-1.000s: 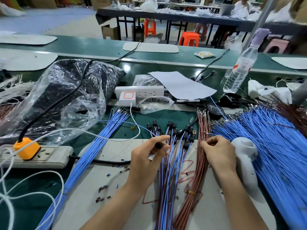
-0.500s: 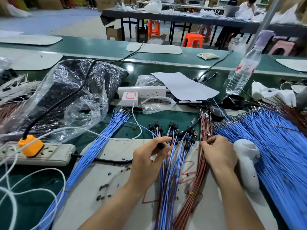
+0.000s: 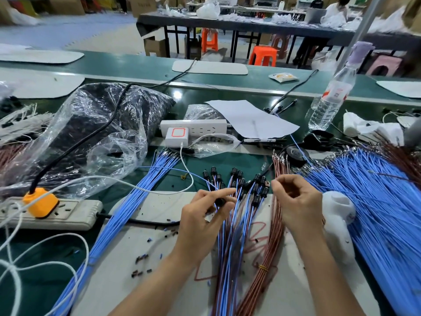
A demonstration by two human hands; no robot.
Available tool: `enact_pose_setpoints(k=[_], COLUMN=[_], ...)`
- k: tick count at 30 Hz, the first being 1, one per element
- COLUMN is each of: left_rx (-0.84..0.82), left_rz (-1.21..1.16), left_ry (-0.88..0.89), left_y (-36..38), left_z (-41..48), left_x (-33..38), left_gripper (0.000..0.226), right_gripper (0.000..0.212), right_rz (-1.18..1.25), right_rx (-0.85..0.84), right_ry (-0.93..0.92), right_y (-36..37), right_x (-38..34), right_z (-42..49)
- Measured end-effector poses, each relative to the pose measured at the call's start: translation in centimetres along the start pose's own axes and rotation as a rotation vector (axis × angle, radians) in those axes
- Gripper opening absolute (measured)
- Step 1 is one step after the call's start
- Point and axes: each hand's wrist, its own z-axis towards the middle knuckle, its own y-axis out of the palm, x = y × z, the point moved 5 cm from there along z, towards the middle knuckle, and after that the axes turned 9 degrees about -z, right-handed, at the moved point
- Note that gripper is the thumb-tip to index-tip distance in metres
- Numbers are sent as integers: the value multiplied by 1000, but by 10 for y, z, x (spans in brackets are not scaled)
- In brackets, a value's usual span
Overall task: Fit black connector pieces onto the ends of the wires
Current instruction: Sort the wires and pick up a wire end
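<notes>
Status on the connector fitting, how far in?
Done: a fan of capped wires mid-table. In hand: left hand pinches a black connector; right hand curls at the brown bundle, grip unclear. Left: that bundle, the left blue bundle, the big blue pile, all bare-ended.

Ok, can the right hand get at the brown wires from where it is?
Probably yes: the right hand is right at the brown wires, their tips just past its fingers, with nothing between. The left hand, pinching a black connector, is off to the side.
</notes>
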Motion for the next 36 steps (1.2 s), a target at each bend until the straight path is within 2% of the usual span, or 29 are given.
enact_pose_setpoints(k=[3, 5, 7, 14, 16, 18, 21, 24, 27, 31, 33, 36], left_rx=[-33, -45, -28, -61, -18, 64, 191, 264, 267, 220, 140, -97], left_rz=[33, 27, 12, -56, -68, -114, -222, -270, -285, -250, -145, 126], left_ry=[11, 5, -21, -44, -66, -106, -155, -151, -137, -118, -61, 81], left_y=[0, 1, -1, -1, -5, -13, -25, -30, -30, -26, -22, -3], left_z=[0, 0, 0, 3, 4, 7, 10, 13, 13, 10, 8, 2], left_x=[0, -1, -4, -5, -7, -10, -13, -12, -11, -9, -4, 5], left_gripper=[22, 18, 16, 18, 18, 16, 17, 20, 20, 15, 10, 16], right_gripper=[17, 18, 17, 20, 17, 12, 11, 15, 13, 15, 17, 16], right_rz=[52, -5, -27, 54, 49, -4, -106, -89, -70, 196, 273, 340], right_rx=[-211, -272, -295, -371, -424, -516, -767, -958, -949, -831, -744, -565], right_ry=[-174, -310, -356, -311, -281, -235, -130, -63, -57, 159, 204, 253], right_y=[23, 34, 38, 43, 48, 51, 54, 51, 48, 49, 48, 46], right_x=[-22, -31, -34, -28, -25, -20, -8, -5, -7, -3, -1, 5], right_z=[-18, -27, -29, -30, -30, -29, -30, -33, -31, -28, -24, -17])
